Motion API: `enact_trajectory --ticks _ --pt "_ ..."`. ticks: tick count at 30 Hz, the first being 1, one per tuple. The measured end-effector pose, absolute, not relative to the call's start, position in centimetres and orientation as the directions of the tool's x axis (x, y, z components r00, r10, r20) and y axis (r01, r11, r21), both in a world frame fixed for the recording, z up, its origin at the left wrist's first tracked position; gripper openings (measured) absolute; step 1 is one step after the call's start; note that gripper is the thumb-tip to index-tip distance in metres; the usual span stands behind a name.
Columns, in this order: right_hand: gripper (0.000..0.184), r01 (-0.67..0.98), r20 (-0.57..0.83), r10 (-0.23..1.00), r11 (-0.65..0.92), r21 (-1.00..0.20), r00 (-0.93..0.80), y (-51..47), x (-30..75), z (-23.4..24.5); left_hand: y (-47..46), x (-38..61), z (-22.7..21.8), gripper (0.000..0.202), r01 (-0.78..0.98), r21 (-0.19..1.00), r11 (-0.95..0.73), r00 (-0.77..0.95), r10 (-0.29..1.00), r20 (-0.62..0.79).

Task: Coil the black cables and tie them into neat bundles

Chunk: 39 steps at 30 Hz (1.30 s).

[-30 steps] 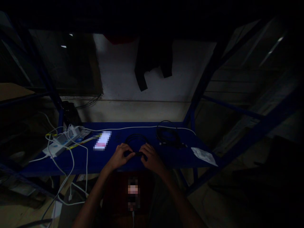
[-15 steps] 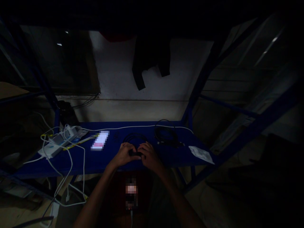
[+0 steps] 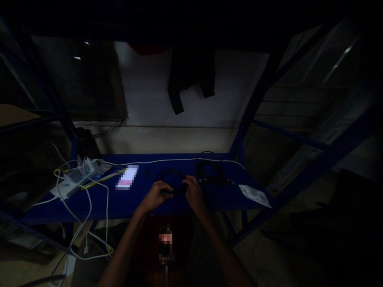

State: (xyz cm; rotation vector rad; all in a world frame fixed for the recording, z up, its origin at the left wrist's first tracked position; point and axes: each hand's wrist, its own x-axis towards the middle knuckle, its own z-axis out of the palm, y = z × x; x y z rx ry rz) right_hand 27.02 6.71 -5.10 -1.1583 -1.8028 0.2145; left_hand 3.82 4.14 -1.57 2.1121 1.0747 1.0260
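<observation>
A coiled black cable (image 3: 170,171) lies on the blue shelf in front of me, its loop arching behind my hands. My left hand (image 3: 158,195) is closed around the loop's left side, thumb and fingers pinching it. On the right side of the same loop, my right hand (image 3: 194,191) curls its fingers round the cable. Between the two hands a dark stretch of the coil shows, hard to make out in the dim light. Just right of my right hand rests a second coiled black cable (image 3: 209,169), with small plug ends near its front.
A white power strip (image 3: 67,185) with tangled white cords stands at the left, beside a lit phone (image 3: 128,177). A white packet (image 3: 254,195) lies at the shelf's right end. Blue frame posts (image 3: 240,149) rise at both sides. Another lit device (image 3: 166,241) sits below, near my lap.
My hands have moved apart: the right one shifted a little to the right, opening a gap over the front of the coil. My left hand has barely moved.
</observation>
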Motion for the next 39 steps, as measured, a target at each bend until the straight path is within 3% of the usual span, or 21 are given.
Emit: enact_trajectory --ticks 9,17,29,36,39 --pt "0.023 0.661 0.632 0.775 0.48 -0.577 -0.011 6.9 26.6 -4.6 4.2 3.7 -1.6 0.014 0.403 0.752 -0.523 0.392 0.84 0.374" --pt "0.03 0.82 0.543 0.835 0.246 -0.517 0.092 6.3 26.4 -4.0 4.2 3.7 -1.5 0.045 0.41 0.707 -0.577 0.437 0.804 0.403" --pt "0.038 0.829 0.494 0.868 0.25 -0.501 0.037 6.0 26.4 -3.5 4.3 3.3 -1.6 0.037 0.356 0.761 -0.543 0.477 0.805 0.351" --pt "0.044 0.663 0.445 0.895 0.33 -0.672 0.005 5.9 26.5 -3.3 4.3 3.4 -1.7 0.029 0.295 0.798 -0.525 0.408 0.825 0.391" --pt "0.052 0.536 0.355 0.926 0.366 -0.761 -0.129 5.6 27.2 -3.1 4.2 3.4 -1.7 0.031 0.255 0.827 -0.501 0.371 0.84 0.395"
